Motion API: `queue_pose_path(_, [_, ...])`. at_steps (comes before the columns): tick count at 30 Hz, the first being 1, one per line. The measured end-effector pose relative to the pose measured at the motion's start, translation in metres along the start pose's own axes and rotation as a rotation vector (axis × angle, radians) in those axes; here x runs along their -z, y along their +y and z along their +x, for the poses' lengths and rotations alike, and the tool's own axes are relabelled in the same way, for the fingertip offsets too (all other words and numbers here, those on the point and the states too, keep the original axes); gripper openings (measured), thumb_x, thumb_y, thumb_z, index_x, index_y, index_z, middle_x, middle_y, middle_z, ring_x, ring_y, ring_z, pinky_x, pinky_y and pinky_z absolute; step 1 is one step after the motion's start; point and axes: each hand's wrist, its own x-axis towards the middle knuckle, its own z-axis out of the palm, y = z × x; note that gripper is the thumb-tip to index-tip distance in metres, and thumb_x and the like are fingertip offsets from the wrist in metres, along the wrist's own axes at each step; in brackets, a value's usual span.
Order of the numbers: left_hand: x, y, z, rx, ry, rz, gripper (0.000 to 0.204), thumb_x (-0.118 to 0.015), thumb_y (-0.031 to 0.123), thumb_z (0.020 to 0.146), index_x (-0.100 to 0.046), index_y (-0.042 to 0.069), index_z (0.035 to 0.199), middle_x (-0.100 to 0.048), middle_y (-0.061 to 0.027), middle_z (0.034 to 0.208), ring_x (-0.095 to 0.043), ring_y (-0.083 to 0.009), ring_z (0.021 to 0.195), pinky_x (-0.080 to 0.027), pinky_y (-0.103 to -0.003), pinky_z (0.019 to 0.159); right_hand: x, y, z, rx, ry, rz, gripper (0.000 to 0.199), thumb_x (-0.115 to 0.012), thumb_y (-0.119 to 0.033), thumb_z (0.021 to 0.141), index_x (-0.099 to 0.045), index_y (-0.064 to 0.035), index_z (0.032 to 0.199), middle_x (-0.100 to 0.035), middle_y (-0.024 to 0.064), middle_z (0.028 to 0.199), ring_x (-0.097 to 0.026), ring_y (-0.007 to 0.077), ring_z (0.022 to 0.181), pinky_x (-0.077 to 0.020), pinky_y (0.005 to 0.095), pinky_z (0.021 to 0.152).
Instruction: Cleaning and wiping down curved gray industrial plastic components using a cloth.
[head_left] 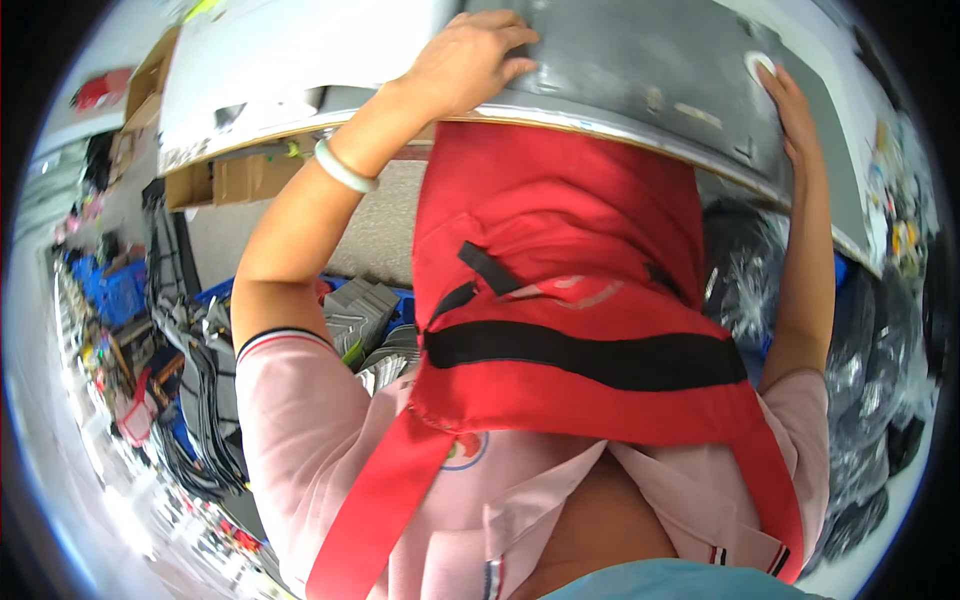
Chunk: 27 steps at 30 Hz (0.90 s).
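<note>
My left hand (472, 62) rests at the left edge of a dark grey sheet (620, 70) on the worktable. Its fingers are bent and apart, and I see nothing between them. At the sheet's right side, my right hand (795, 112) has its fingers pressed onto a small white round piece (760, 66), like a disc or roll. Part of that hand is hidden by its own angle. Pale marks and scuffs show on the grey surface.
The worktable's near edge (600, 122) runs just ahead of my red apron (560, 230). Cardboard boxes (240, 180) sit below on the left. A blue crate with grey pieces (360, 315) stands by my left side, dark plastic-wrapped bundles (745, 265) by my right.
</note>
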Motion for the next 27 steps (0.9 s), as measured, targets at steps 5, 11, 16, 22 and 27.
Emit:
queue_pose_path(5, [-0.019,0.031,-0.006,-0.112,0.003,-0.118,0.032,-0.073,0.023,0.088,-0.068,0.003,0.112,-0.064,-0.0122,0.11,-0.059,-0.0344,0.104,-0.05,-0.043,0.091,0.037,0.011,0.024,0.057,-0.11,-0.341,0.045,-0.072,-0.045,0.09,-0.07,-0.0088,0.117,-0.065,-0.0034,0.108,-0.056,0.0086,0.101,-0.04,0.0244,0.094])
queue_pose_path(11, [-0.016,0.035,-0.019,-0.031,-0.041,-0.14,0.029,-0.075,0.019,0.085,-0.069,0.002,0.107,-0.065,-0.0125,0.106,-0.06,-0.0341,0.103,-0.051,-0.041,0.09,0.011,-0.01,0.007,0.083,-0.045,-0.38,0.034,-0.07,-0.038,0.093,-0.069,-0.0073,0.108,-0.062,-0.0034,0.092,-0.053,0.0083,0.081,-0.0404,0.0265,0.074])
queue_pose_path(16, [-0.025,0.041,-0.016,-0.023,0.012,-0.135,0.028,-0.076,0.015,0.083,-0.069,0.004,0.107,-0.067,-0.0144,0.11,-0.062,-0.0367,0.108,-0.051,-0.042,0.093,0.034,0.014,0.027,0.162,-0.121,-0.366,0.041,-0.07,-0.043,0.092,-0.071,-0.0086,0.114,-0.065,-0.0054,0.102,-0.054,0.0059,0.096,-0.0399,0.0237,0.09])
queue_pose_path(22, [-0.025,0.052,-0.022,0.024,0.022,-0.137,0.024,-0.074,0.014,0.083,-0.07,0.004,0.105,-0.066,-0.0126,0.106,-0.062,-0.0339,0.104,-0.052,-0.041,0.089,0.034,0.008,0.022,0.111,-0.105,-0.452,0.045,-0.072,-0.044,0.091,-0.071,-0.0068,0.116,-0.067,-0.0022,0.104,-0.057,0.0097,0.097,-0.0414,0.0259,0.092])
queue_pose_path(27, [-0.03,0.054,-0.026,0.038,0.057,-0.182,0.019,-0.073,0.012,0.083,-0.07,0.004,0.1,-0.067,-0.0119,0.102,-0.063,-0.0345,0.101,-0.053,-0.042,0.087,0.013,-0.009,0.007,0.123,-0.072,-0.415,0.043,-0.071,-0.041,0.091,-0.071,-0.0051,0.115,-0.066,-0.0018,0.1,-0.056,0.0097,0.093,-0.0422,0.0263,0.089])
